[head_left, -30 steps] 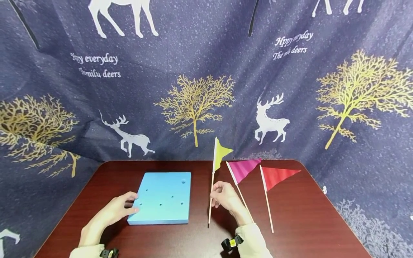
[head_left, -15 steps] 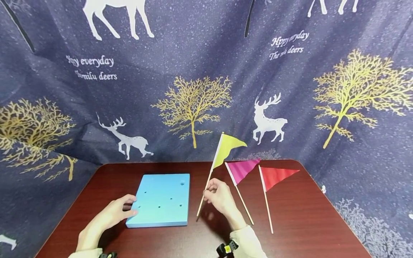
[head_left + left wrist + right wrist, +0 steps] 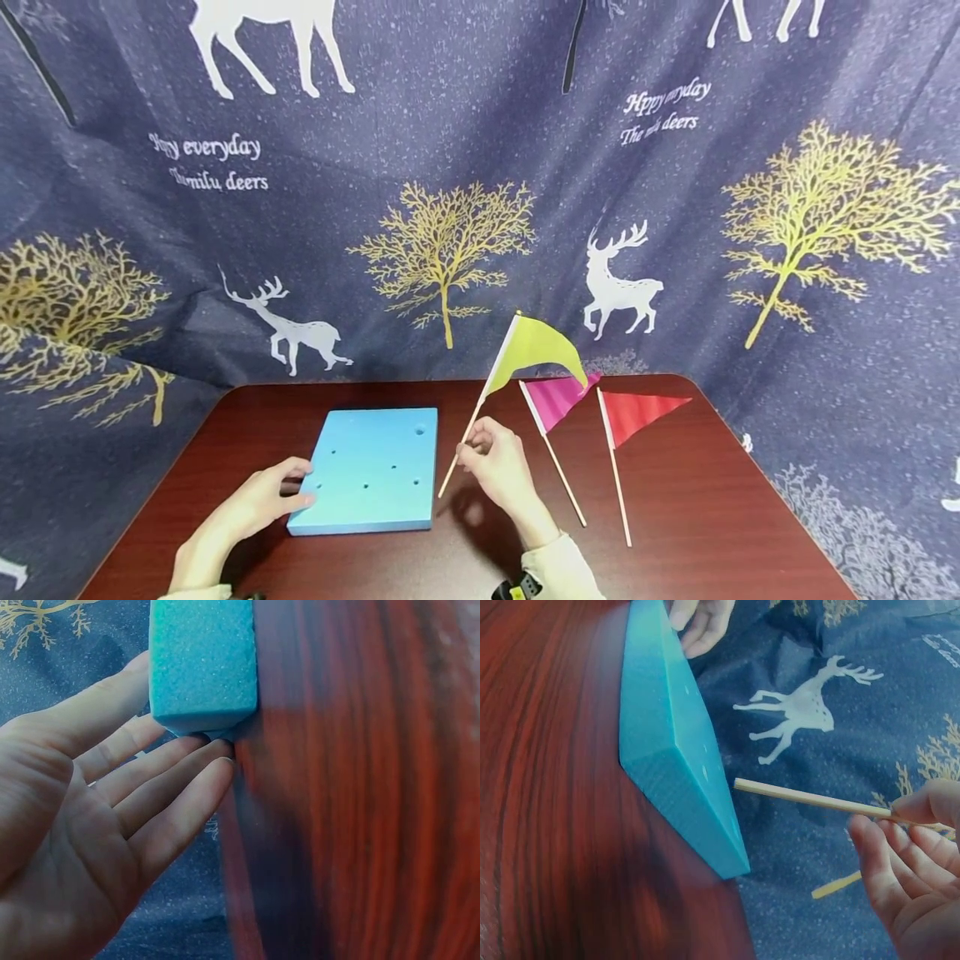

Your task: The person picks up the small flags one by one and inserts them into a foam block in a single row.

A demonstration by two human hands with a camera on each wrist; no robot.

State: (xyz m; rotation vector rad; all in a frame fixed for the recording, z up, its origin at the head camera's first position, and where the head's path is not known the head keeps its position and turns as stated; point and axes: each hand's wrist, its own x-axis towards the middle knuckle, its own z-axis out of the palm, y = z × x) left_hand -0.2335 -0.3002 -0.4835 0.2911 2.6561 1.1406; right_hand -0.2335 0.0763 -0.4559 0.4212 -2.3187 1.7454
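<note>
One yellow-green triangular paper flag on a thin wooden stick (image 3: 534, 348) is held tilted in the air, just right of the blue rectangular foam block (image 3: 371, 471); the stick's lower tip is seen off the worktop, near the block's right edge. The stick is pinched between thumb and curled fingers (image 3: 889, 855) of the right hand (image 3: 491, 462). The block's left edge is touched by the flat, straight fingers (image 3: 176, 769) of the left hand (image 3: 251, 504), nothing being gripped.

Risks, as judged: the thin stick could be bent or snapped if pushed at this slant; a hole could be missed and the foam dented; the light block could be slid if not braced; the flags lying behind could be brushed by the wrist.

Counts: three flags in all, one held, two lying on the dark red wood-grain worktop (image 3: 712, 533), namely a magenta triangular flag (image 3: 555, 398) and a red triangular flag (image 3: 637, 412). One block, with about six small holes seen on top. Two hands. One dark blue deer-and-tree printed cloth backdrop (image 3: 450, 167) behind.
</note>
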